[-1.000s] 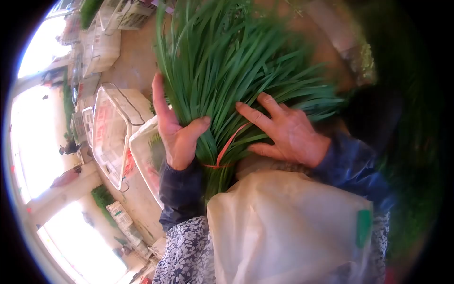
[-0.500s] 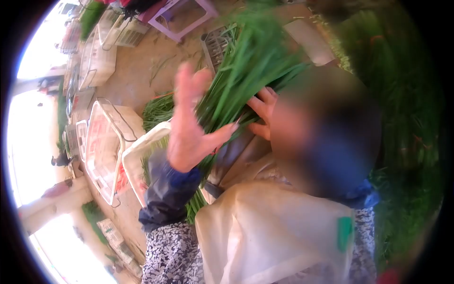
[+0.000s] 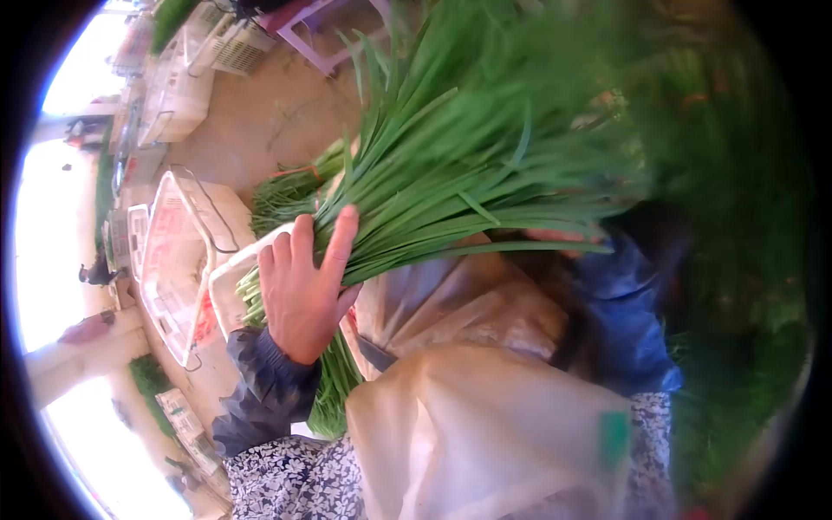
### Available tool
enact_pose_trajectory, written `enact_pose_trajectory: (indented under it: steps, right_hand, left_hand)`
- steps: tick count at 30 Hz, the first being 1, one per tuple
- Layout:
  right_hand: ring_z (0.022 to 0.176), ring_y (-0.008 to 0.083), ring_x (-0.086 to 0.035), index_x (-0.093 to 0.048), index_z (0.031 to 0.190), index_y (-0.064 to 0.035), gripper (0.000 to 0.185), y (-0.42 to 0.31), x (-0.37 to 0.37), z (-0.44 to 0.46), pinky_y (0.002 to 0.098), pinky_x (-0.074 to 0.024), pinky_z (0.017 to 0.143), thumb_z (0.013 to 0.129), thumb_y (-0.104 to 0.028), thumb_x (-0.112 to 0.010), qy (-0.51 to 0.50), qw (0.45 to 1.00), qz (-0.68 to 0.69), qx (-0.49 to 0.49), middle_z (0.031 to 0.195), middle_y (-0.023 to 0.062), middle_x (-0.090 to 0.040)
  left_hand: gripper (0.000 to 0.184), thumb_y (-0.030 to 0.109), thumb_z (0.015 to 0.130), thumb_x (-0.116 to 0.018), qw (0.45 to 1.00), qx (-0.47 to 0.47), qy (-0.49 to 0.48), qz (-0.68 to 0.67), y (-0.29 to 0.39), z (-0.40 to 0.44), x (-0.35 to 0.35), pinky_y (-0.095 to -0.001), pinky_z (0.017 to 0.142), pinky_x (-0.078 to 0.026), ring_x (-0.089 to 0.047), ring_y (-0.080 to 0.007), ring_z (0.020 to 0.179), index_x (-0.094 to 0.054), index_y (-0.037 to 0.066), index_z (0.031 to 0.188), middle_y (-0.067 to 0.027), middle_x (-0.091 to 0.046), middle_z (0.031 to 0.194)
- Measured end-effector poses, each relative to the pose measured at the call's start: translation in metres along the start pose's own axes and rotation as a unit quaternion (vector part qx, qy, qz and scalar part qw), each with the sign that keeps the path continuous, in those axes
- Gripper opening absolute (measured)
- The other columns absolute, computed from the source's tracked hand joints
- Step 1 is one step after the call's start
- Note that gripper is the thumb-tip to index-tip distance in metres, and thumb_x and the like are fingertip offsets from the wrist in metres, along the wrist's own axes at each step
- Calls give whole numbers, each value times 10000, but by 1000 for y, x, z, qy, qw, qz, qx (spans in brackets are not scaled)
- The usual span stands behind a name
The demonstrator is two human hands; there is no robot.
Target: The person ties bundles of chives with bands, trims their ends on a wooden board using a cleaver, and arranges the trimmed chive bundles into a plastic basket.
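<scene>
A large loose bunch of garlic chives (image 3: pixel 451 173) lies across in front of me, its long green leaves fanning out to the upper right. My left hand (image 3: pixel 303 290) grips the bunch near its pale stem ends, the index finger stretched along the leaves. The stem ends stick out left of the hand, over the rim of a white basket (image 3: pixel 227 282). My right hand (image 3: pixel 559 236) is under the leaves on the right, mostly covered, with its fingers hidden. Below the bunch is my brown plastic-covered lap (image 3: pixel 459 299).
A tied bundle of chives (image 3: pixel 282 199) lies beyond the white basket. A white crate (image 3: pixel 178 260) with a wire handle stands to the left, and more crates (image 3: pixel 178 104) stand farther back. A purple stool (image 3: pixel 325 52) is at the top. Dark green chives (image 3: pixel 737 260) pile up at the right.
My left hand has come down from above and closed on the stem end of the bunch. The chives have swung flatter to the right, and my right hand has moved right under the leaves.
</scene>
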State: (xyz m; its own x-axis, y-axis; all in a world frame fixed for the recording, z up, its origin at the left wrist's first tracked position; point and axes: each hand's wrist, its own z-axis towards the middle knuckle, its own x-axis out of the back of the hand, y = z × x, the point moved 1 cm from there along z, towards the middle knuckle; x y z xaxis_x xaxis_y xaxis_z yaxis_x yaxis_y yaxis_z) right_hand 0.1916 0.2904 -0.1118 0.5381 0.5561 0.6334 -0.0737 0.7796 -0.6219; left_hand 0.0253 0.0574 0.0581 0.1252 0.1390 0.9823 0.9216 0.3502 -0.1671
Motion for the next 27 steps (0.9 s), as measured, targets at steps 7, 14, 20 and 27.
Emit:
enact_pose_trajectory:
  steps: [7, 14, 20, 27]
  right_hand:
    - [881, 166, -616, -644, 1112, 8, 247, 25, 81, -43, 311, -491, 772, 879, -51, -590, 20, 942, 157, -297, 995, 86, -672]
    - [990, 143, -618, -623, 1169, 18, 304, -1, 120, -31, 260, -493, 868, 886, 53, -516, 265, 921, 0, -285, 1032, 63, -665]
    - [863, 165, -638, -660, 1016, 3, 277, -52, 77, -4, 277, -515, 783, 832, 132, -497, 169, 964, 89, -185, 935, 100, -670]
    - [1217, 303, -520, -620, 1128, -47, 369, -127, -10, 31, 442, -487, 921, 767, -113, -586, -79, 989, 44, 120, 1289, 128, -539]
  left_hand:
    - [880, 196, 591, -844, 995, -49, -16, -89, -3, -5, -14, -473, 927, -409, -512, -371, 1096, -496, 127, 1396, -211, -508, 1240]
    - [1032, 219, 552, -858, 986, -15, -62, -154, -8, 1, -25, -463, 938, -419, -526, -372, 1068, -378, 135, 1461, -192, -482, 1315]
    - [1006, 190, 573, -853, 986, 0, -105, -129, 1, -8, -29, -477, 947, -411, -496, -409, 1127, -396, 162, 1469, -225, -427, 1388]
    - [931, 283, 618, -827, 996, -40, -47, -70, 2, -17, -42, -485, 922, -413, -507, -401, 1090, -429, 131, 1446, -224, -398, 1423]
